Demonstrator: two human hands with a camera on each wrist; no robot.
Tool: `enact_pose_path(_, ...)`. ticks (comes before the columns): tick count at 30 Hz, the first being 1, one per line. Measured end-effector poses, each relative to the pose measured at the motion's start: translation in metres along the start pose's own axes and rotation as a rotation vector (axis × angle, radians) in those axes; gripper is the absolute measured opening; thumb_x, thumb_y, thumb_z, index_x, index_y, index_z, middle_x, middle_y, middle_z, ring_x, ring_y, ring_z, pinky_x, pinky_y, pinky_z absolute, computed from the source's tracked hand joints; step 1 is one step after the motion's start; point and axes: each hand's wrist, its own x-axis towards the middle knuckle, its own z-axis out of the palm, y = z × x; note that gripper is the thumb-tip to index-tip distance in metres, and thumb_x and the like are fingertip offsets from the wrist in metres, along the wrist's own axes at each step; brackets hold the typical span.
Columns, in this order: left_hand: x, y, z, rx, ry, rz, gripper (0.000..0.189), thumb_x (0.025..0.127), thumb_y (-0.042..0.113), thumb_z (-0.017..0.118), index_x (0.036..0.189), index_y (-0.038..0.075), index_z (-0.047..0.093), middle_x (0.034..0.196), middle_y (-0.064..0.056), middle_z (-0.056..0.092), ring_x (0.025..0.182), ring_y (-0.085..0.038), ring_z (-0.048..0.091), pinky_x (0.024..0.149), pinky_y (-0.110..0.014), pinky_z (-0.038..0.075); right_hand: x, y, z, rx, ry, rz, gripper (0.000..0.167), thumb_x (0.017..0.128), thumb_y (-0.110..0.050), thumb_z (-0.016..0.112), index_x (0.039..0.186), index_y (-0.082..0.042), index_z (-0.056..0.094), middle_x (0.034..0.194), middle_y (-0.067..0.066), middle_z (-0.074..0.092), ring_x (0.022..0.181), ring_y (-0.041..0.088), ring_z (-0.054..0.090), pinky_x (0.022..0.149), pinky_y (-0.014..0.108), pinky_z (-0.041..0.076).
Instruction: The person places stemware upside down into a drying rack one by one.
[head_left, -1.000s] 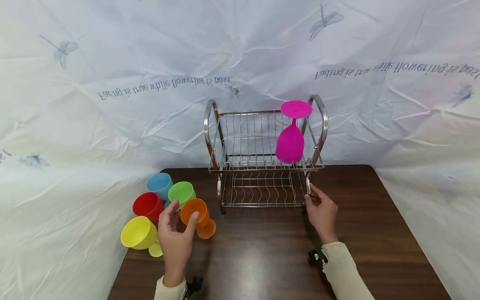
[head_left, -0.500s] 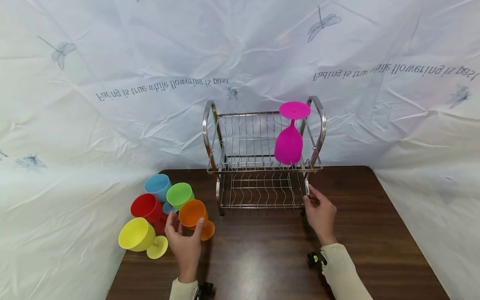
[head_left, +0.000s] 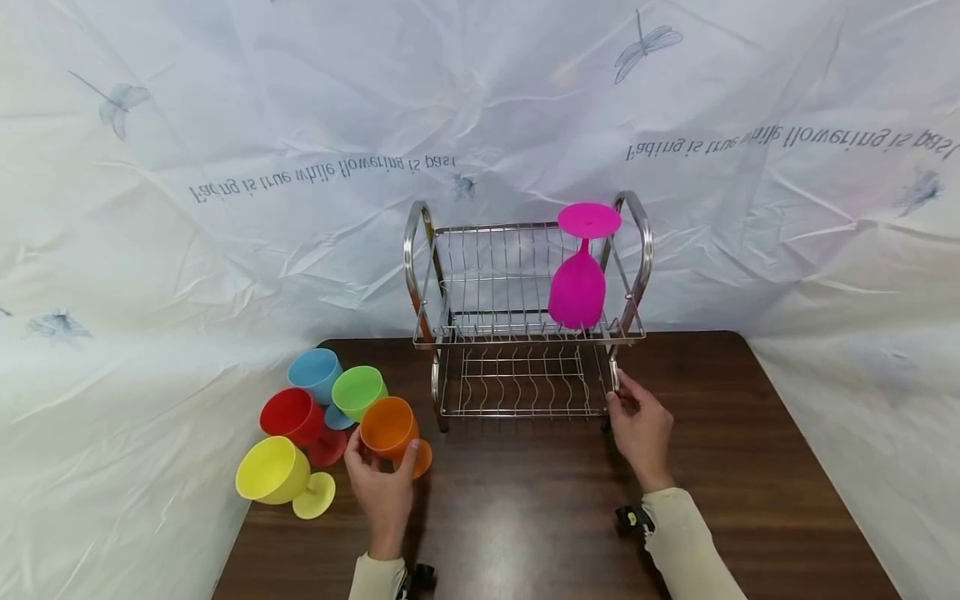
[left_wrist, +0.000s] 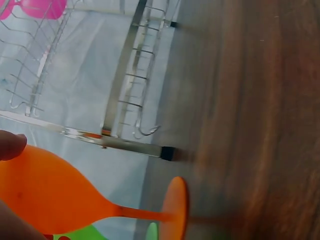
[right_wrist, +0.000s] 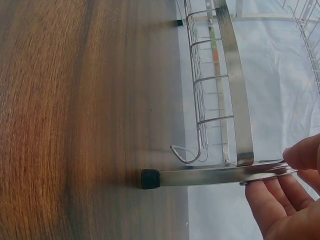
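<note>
My left hand (head_left: 384, 492) holds an orange plastic goblet (head_left: 390, 427) by its bowl, thumb on one side and fingers on the other. The left wrist view shows the orange goblet's stem and round foot (left_wrist: 175, 207) close to the table. On the right, my right hand (head_left: 642, 429) grips the front upright of a two-tier metal dish rack (head_left: 525, 412). Thumb and fingertips pinch the metal tube (right_wrist: 215, 176) just above its black foot. A magenta goblet (head_left: 577, 290) stands upside down on the right end of the rack's upper tier.
Left of the rack are a green goblet (head_left: 359, 390), a blue goblet (head_left: 315, 373), a red goblet (head_left: 291, 414) and a yellow goblet (head_left: 272, 469), mouths facing up and toward me. Wrinkled white sheeting (head_left: 322, 250) hangs behind the dark wooden table (head_left: 525, 500).
My left hand has moved right and down from over the goblets to the orange goblet's bowl and taken hold of it. The right hand keeps its grip on the rack.
</note>
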Motion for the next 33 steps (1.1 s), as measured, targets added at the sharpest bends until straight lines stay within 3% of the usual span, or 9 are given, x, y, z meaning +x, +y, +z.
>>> enact_pose_path(7,0.000,-0.009,0.004,-0.045,-0.020,-0.027,0.089,0.081,0.002,0.091,0.154,0.004,0.040,0.145,-0.004,0.049,0.128,-0.015,0.052,0.105,-0.008,0.046,0.002,0.000,0.000,0.000,0.006,-0.010,0.044,0.091,-0.001,0.079,0.134,-0.012,0.075,0.099,0.016,0.079,0.090,0.024,0.074,0.073,-0.005,0.044)
enact_pose_path(15,-0.004,-0.013,0.008,-0.089,-0.012,-0.019,0.087,0.080,-0.003,0.089,0.152,0.002,0.040,0.145,-0.006,0.047,0.130,-0.016,0.051,0.104,-0.009,0.047,0.001,-0.001,0.000,0.013,0.011,-0.019,0.043,0.091,-0.002,0.080,0.132,-0.011,0.076,0.098,0.016,0.079,0.087,-0.009,0.061,0.073,-0.004,0.046)
enact_pose_path(22,-0.004,-0.013,0.007,-0.107,-0.006,-0.037,0.087,0.081,-0.003,0.089,0.153,0.002,0.041,0.146,-0.008,0.048,0.128,-0.017,0.054,0.104,-0.009,0.048,0.002,0.000,0.001,0.015,0.001,-0.011,0.043,0.092,-0.003,0.079,0.134,-0.012,0.075,0.101,0.015,0.080,0.090,0.012,0.071,0.073,-0.004,0.046)
enact_pose_path(29,-0.008,-0.005,0.007,-0.124,-0.014,-0.018,0.087,0.081,-0.005,0.088,0.153,0.001,0.041,0.146,-0.008,0.047,0.127,-0.016,0.056,0.105,-0.011,0.049,0.004,0.000,0.000,0.014,-0.011,0.008,0.044,0.092,-0.003,0.079,0.134,-0.014,0.075,0.102,0.015,0.079,0.089,-0.002,0.065,0.073,-0.004,0.045)
enact_pose_path(33,-0.014,0.000,0.007,-0.112,-0.026,0.026,0.086,0.080,-0.008,0.087,0.152,-0.001,0.042,0.144,-0.009,0.045,0.126,-0.015,0.057,0.105,-0.011,0.049,0.001,0.001,-0.003,0.001,-0.049,0.044,0.044,0.094,-0.004,0.077,0.137,-0.015,0.073,0.104,0.014,0.079,0.092,0.011,0.071,0.074,-0.005,0.043)
